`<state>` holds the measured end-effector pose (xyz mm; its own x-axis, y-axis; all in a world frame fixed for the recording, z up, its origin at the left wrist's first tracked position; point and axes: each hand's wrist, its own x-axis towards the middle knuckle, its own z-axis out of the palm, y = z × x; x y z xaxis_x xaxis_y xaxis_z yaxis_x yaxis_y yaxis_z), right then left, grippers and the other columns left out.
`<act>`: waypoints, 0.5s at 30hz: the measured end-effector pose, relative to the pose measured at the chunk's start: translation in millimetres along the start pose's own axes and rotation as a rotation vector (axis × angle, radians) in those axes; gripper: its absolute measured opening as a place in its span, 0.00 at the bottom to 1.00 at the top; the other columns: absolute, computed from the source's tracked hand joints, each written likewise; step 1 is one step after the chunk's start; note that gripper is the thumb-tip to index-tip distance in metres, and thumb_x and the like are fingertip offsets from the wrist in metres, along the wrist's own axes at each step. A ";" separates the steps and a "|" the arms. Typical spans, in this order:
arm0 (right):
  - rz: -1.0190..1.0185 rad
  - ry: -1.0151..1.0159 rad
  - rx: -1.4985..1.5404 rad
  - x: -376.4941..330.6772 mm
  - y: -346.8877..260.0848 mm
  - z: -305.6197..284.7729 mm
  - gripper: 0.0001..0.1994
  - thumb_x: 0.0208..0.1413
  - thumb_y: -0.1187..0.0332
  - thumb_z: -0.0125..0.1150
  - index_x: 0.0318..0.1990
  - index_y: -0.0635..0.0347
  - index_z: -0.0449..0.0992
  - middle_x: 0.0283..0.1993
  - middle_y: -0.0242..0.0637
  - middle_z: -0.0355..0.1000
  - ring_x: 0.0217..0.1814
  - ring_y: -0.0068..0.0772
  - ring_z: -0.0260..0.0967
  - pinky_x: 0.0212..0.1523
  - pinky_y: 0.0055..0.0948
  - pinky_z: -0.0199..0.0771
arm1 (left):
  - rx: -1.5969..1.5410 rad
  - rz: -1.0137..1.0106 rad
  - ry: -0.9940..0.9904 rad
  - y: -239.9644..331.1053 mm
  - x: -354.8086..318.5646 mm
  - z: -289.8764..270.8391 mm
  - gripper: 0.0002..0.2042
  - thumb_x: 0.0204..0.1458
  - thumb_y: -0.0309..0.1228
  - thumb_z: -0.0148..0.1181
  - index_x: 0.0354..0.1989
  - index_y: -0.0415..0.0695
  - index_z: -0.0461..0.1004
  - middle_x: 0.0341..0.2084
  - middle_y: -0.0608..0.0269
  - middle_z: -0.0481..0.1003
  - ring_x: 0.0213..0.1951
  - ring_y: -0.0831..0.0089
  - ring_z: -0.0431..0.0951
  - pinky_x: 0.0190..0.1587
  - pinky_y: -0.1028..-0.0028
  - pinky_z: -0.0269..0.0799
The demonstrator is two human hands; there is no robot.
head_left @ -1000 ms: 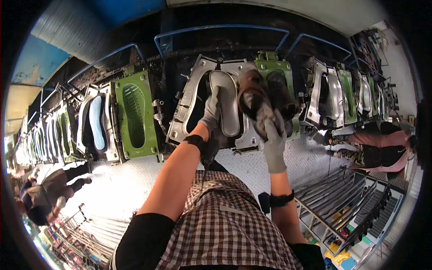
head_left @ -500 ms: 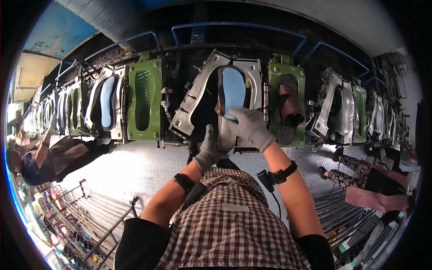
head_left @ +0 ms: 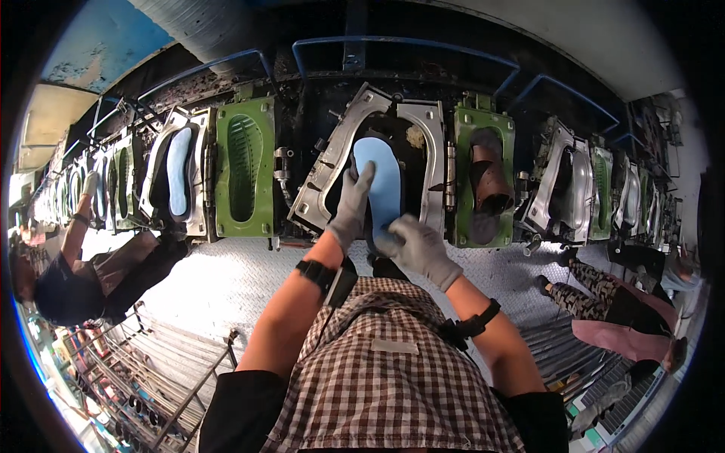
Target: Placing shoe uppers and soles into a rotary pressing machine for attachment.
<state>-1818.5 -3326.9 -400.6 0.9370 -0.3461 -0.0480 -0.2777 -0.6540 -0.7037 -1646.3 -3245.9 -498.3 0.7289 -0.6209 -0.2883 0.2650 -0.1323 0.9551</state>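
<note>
In front of me a light blue insole-shaped sheet (head_left: 385, 185) lies along a dark-edged, sole-shaped piece, most of which it hides. My left hand (head_left: 353, 205), in a grey glove, wraps the left side of this pair, its thumb lying on the blue face. At the near, heel end, the gloved fingers of my right hand (head_left: 423, 253) are closed on the sheet's edge. Both pieces are over an opened silver metal shoe mould (head_left: 430, 158), whose two halves spread to either side. A tan patch (head_left: 414, 137) shows on the dark inside of the mould.
Green mould plates flank the silver one: the left plate (head_left: 262, 166) has a sole-shaped hollow, and a brown sandal (head_left: 489, 181) is on the right one. More moulds curve away both sides. Blue rails (head_left: 400, 39) run behind. A co-worker (head_left: 72, 291) stands left, another (head_left: 619, 332) right. Metal racks (head_left: 177, 362) stand behind.
The blue sheet now reaches down over the heel, where a grey surface showed before. My left hand has moved up to its side; my right hand has slid down to the heel end.
</note>
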 end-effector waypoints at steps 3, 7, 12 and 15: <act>0.104 0.454 -0.050 28.2 6.1 -1.9 0.17 0.58 0.67 0.65 0.54 0.57 0.74 0.34 0.48 0.74 0.35 0.43 0.76 0.35 0.37 0.75 | -0.396 -0.326 0.021 31.8 10.3 9.8 0.34 0.52 0.37 0.71 0.64 0.41 0.62 0.48 0.59 0.74 0.45 0.67 0.77 0.49 0.65 0.77; 0.474 0.322 0.287 28.7 40.0 29.9 0.22 0.59 0.72 0.61 0.61 0.63 0.69 0.31 0.43 0.69 0.29 0.35 0.68 0.35 0.34 0.73 | -0.472 -0.119 -0.063 45.9 2.8 21.7 0.28 0.55 0.36 0.67 0.63 0.40 0.67 0.51 0.61 0.74 0.49 0.72 0.76 0.52 0.71 0.75; 0.432 0.457 0.107 17.6 22.8 30.2 0.25 0.59 0.74 0.58 0.64 0.63 0.66 0.37 0.43 0.72 0.33 0.35 0.70 0.41 0.33 0.74 | -0.309 0.003 -0.153 43.8 15.8 34.2 0.37 0.55 0.31 0.68 0.72 0.40 0.57 0.63 0.58 0.68 0.60 0.71 0.70 0.60 0.74 0.68; 0.271 0.618 0.049 29.5 25.7 14.1 0.27 0.57 0.73 0.58 0.67 0.56 0.65 0.52 0.50 0.76 0.47 0.46 0.79 0.46 0.41 0.77 | -0.286 0.003 -0.228 54.0 38.3 51.8 0.38 0.55 0.29 0.68 0.73 0.39 0.56 0.66 0.58 0.65 0.63 0.71 0.66 0.63 0.74 0.64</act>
<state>-1795.0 -3344.4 -430.0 0.5379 -0.8244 0.1763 -0.4625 -0.4635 -0.7558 -1636.8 -3316.8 -454.2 0.5790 -0.7816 -0.2321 0.4527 0.0714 0.8888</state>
